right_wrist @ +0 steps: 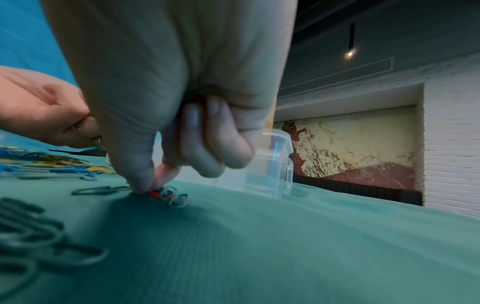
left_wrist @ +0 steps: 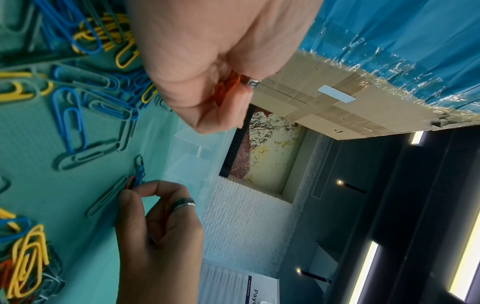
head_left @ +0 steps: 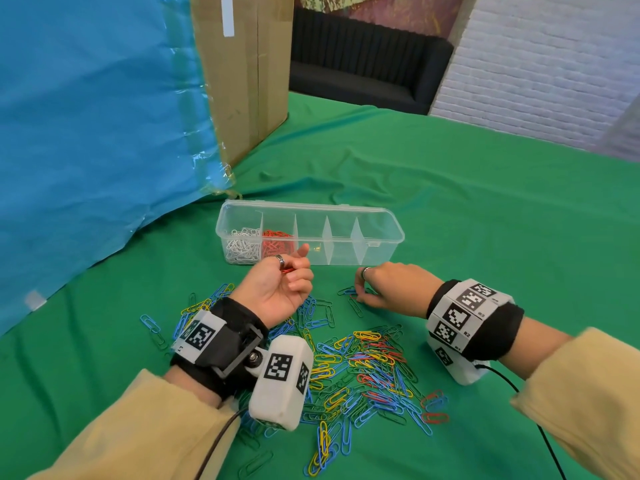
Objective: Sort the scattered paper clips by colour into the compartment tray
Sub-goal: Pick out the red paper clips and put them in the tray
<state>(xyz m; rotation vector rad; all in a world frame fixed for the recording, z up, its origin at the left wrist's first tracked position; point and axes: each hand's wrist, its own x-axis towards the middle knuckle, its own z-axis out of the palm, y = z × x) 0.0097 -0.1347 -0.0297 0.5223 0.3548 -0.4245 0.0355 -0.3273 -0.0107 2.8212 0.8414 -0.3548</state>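
Observation:
A clear compartment tray (head_left: 394,233) lies on the green cloth; its leftmost cell holds white clips (head_left: 242,247), the one beside it red clips (head_left: 277,245). My left hand (head_left: 280,289) hovers palm-up just in front of the tray, fingers curled round several red clips (left_wrist: 228,86). My right hand (head_left: 381,289) is down on the cloth to the right, thumb and forefinger pinching a red clip (right_wrist: 153,194) that lies among blue and green ones (right_wrist: 174,198). A mixed pile of blue, yellow, red and green clips (head_left: 363,368) spreads between my wrists.
A tall cardboard box (head_left: 242,71) with blue sheeting (head_left: 86,116) taped on stands at the back left, close behind the tray. Green cloth (head_left: 485,202) stretches to the right. Cables (head_left: 540,427) trail from both wrist cameras.

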